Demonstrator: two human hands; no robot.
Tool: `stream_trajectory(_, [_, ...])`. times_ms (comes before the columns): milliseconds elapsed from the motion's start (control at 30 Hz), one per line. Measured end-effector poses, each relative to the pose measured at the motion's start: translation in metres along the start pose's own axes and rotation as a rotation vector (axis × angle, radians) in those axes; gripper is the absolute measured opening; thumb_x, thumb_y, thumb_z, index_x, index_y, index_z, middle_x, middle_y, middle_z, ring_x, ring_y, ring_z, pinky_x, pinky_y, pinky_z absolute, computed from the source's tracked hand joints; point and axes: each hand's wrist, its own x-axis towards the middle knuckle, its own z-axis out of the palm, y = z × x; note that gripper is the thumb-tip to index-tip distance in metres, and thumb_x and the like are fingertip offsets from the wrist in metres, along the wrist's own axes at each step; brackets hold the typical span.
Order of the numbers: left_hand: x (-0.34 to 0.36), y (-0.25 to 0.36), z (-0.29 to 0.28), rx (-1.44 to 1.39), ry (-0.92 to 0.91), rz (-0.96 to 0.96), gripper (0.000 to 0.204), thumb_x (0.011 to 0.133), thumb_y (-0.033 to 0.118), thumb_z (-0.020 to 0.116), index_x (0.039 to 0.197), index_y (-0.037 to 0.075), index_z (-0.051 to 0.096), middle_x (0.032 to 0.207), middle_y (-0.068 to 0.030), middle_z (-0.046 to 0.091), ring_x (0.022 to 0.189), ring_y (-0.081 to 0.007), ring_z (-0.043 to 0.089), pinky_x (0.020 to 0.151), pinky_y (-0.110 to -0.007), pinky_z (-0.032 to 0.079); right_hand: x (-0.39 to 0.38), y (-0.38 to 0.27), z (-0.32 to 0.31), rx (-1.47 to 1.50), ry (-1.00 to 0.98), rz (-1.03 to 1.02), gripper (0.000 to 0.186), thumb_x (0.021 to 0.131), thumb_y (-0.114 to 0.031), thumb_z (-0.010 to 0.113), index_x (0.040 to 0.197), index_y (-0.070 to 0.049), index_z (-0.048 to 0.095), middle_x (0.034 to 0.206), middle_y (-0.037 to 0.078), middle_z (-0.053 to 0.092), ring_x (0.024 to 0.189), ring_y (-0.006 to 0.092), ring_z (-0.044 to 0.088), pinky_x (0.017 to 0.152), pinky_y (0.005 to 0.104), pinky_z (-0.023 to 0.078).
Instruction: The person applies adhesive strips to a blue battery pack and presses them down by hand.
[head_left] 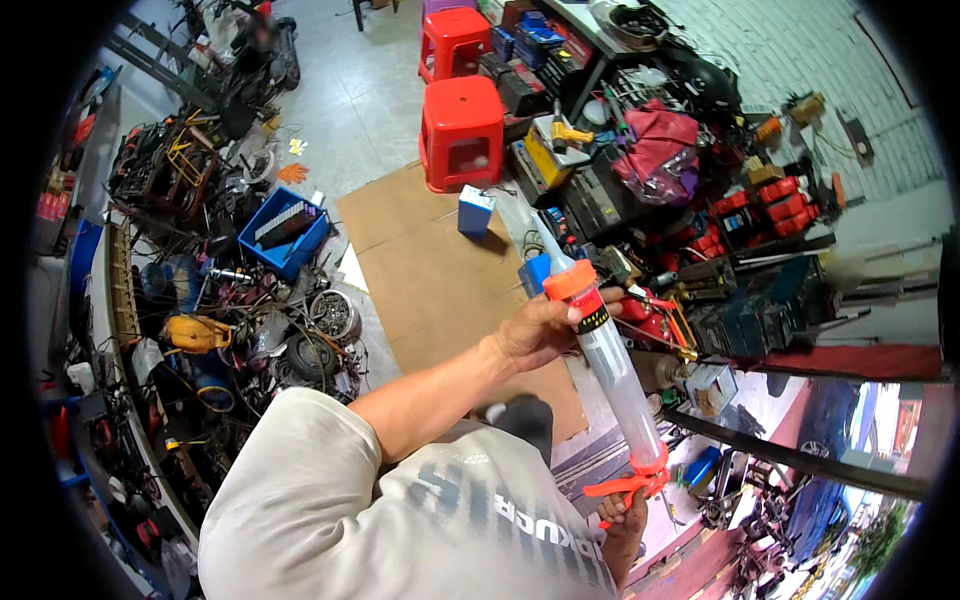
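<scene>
L hand (540, 330) grips the front of a clear caulking gun (618, 380), nozzle (553, 246) pointing up-left, while R hand (626, 514) is closed on its orange handle (612, 488), gun held up right of ctr, w/ cardboard (410, 260), a blue box (475, 218) & a red stool (462, 122) beyond.

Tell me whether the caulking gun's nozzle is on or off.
On: the pale, tapered nozzle extends from the orange collar on the front of the caulking gun.

red stools (462, 118), blue crate (304, 256), cardboard (420, 290)
</scene>
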Motion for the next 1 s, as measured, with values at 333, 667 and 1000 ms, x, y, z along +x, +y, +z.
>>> stream_trajectory(333, [0.036, 0.112, -0.165, 0.058, 0.859, 0.051, 0.051, 0.082, 0.047, 0.079, 0.12, 0.017, 0.065, 0.101, -0.005, 0.064, 0.097, -0.0251, 0.067, 0.093, -0.054, 0.058, 0.186, -0.026, 0.094, -0.074, -0.043, -0.073, 0.053, 0.102, -0.041, 0.065, 0.135, -0.001, 0.056, 0.116, 0.02, 0.067, 0.096, 0.0311, 0.069, 0.075, 0.0419, 0.057])
stream_trajectory(667, [0.111, 0.221, -0.244, 0.033, 0.864, -0.077, 0.041, 0.094, 0.049, 0.065, 0.112, 0.012, 0.065, 0.102, -0.0091, 0.071, 0.094, -0.0275, 0.072, 0.083, -0.048, 0.062, 0.259, -0.052, 0.208, -0.066, -0.115, 0.001, 0.039, 0.098, -0.014, 0.069, 0.132, 0.0, 0.057, 0.126, 0.021, 0.063, 0.123, 0.0415, 0.063, 0.107, 0.0619, 0.048])
stream_trajectory(1000, [0.201, 0.249, -0.366, 0.397, 0.839, -0.675, 0.029, 0.099, 0.04, 0.063, 0.11, 0.013, 0.065, 0.093, -0.0037, 0.068, 0.081, -0.0175, 0.069, 0.066, -0.033, 0.061, 0.294, 0.048, 0.355, 0.128, 0.54, -0.019, 0.038, 0.095, -0.023, 0.074, 0.125, -0.003, 0.061, 0.117, 0.017, 0.067, 0.116, 0.0381, 0.066, 0.104, 0.0624, 0.05])
